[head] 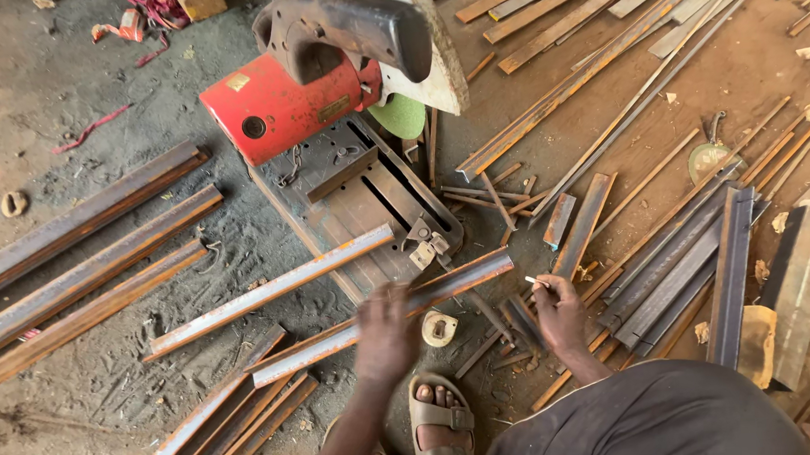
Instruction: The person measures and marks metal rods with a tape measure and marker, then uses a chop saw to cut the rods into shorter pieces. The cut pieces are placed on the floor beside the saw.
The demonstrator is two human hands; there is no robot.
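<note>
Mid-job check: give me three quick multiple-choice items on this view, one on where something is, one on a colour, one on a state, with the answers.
1. Where is the left hand?
A. Over the long steel angle bar in front of the saw
B. On the saw handle
C. On the sandal

2. What colour is the motor housing of the chop saw?
A. Blue
B. Red
C. Yellow

3. What is the state of the right hand?
A. Open and flat on the ground
B. Gripping a long bar
C. Pinching a small white stick in its fingers

Answers:
1 A, the blurred hand lies over that bar, near its middle.
2 B, the round housing under the black handle is red.
3 C, a thin white piece pokes out from the fingertips.
</note>
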